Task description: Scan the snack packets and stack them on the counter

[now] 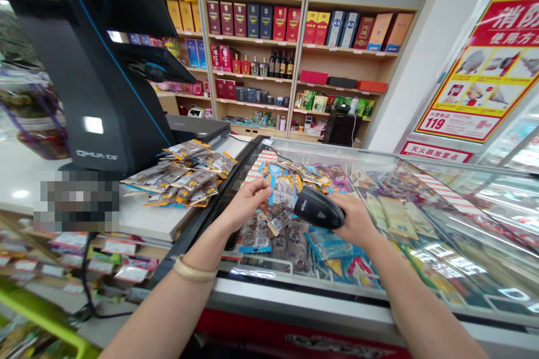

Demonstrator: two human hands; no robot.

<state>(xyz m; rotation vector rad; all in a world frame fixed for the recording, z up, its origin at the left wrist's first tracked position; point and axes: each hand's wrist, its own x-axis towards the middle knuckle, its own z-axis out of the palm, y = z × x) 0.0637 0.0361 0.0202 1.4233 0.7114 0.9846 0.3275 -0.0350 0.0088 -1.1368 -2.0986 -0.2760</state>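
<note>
Over the glass-topped display case point(311, 298), my right hand point(352, 217) grips a black scanner point(319, 208) just beside a blue-and-orange-edged packet point(283, 193). My left hand point(250, 197) is half-curled at that packet's edge; I cannot tell whether it pinches it. More packets point(185, 175) lie heaped on the white counter point(154, 220) to my left, beside the black terminal stand point(112, 106).

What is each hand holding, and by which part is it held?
The left hand pinches a small packet by its left edge. The right hand grips the black scanner by its handle, mostly hidden from view.
</note>
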